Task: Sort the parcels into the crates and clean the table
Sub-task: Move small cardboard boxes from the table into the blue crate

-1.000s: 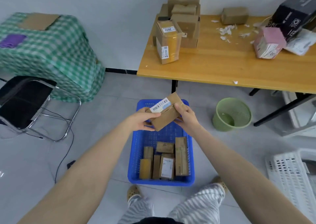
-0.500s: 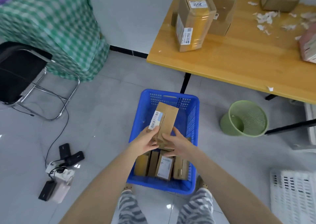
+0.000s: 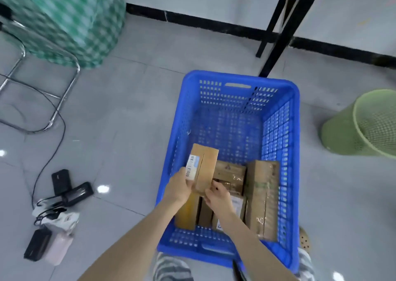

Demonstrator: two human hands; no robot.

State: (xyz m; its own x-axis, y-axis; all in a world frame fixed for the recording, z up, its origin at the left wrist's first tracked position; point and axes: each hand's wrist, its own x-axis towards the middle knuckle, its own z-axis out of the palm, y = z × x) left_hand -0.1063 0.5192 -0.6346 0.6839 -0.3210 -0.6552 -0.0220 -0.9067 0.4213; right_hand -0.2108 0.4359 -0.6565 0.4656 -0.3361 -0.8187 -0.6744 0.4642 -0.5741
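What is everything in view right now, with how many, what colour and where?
blue crate: one, blue, on the floor, centre.
held parcel: one, brown with white barcode label, upright over the crate's near left.
parcels in crate: at least five, brown, packed at its near end.
wastebasket: one, green, floor right of the crate.
checked cover: one, green and white, top left.
chair frame: one, chrome, left edge.
chargers and cables: a cluster, black, white and pink, floor lower left.
table legs: at least two, black, behind the crate.
left hand: one, grips the held parcel's left side.
right hand: one, pinches its lower end.
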